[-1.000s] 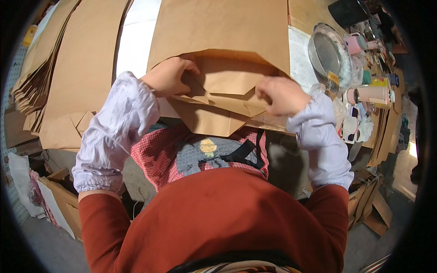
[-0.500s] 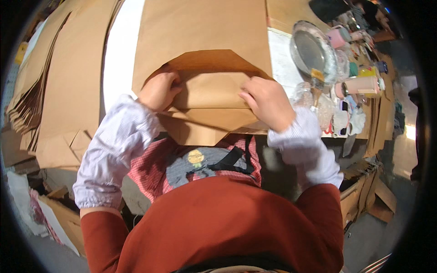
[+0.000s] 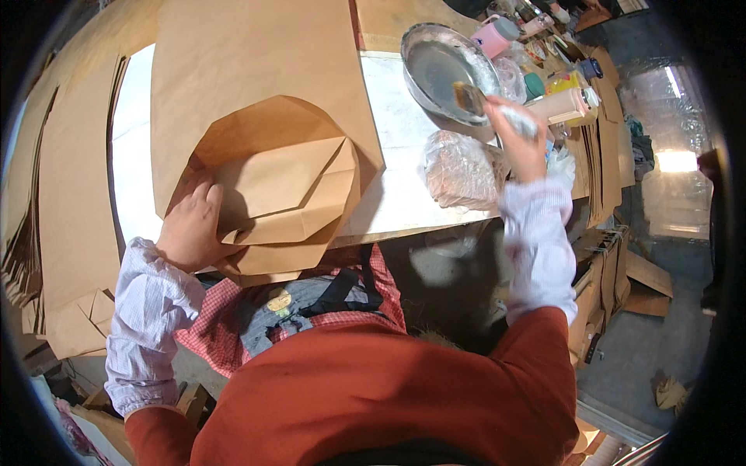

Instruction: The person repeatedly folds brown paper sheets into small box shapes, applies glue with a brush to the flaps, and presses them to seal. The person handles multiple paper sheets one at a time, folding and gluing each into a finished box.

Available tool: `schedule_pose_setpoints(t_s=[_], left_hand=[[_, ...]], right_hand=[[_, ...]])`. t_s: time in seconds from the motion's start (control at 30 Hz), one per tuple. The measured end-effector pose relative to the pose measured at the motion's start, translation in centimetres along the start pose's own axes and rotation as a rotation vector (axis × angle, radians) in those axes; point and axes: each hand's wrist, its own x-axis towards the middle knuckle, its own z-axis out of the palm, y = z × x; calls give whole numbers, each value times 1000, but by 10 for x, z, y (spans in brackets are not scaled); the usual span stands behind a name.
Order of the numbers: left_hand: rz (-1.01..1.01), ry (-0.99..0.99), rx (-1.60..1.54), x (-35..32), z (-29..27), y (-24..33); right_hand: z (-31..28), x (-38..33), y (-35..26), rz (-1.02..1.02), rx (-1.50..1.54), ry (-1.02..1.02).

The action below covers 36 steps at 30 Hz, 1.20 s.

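Note:
A large brown paper bag (image 3: 256, 46) lies on the table, its near end unfolded into a wide opening with folded flaps. At the left side of that opening, my left hand (image 3: 194, 225) grips the bag's edge, fingers curled inside and thumb beneath a flap. My right hand (image 3: 519, 140) is closed around the handle of a flat brush (image 3: 469, 99), slightly blurred. The brush's bristles are over the near right rim of a round metal basin (image 3: 413, 66), which holds a greyish substance.
Flat brown paper bags (image 3: 74, 186) are stacked at the left. Right of the bag lies a clear plastic-wrapped bundle (image 3: 462, 171). Behind my right hand are a pink bottle (image 3: 494, 36), a pale thermos (image 3: 563, 106) and other bottles. Cardboard (image 3: 602, 279) stands below the table at the right.
My right hand has left the bag's opening, moved right and taken hold of the brush at the basin. The left hand still holds the bag. The view has shifted to the right.

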Motion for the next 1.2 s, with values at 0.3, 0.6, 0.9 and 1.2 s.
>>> schedule_pose_setpoints(t_s=[0.3,0.6,0.9,1.2], left_hand=[[27,106,12,-21,-12,3],[-20,206,-89,-19,-22,14],[163,212,-554,-8,0,-18],[164,211,-609,-6,10,-12]], right_hand=[[-4,54,32,337,281,77],[-49,55,26,164,-4,-544],[42,7,-48,188,927,-239],[269,-79,-122,79,542,-315]])
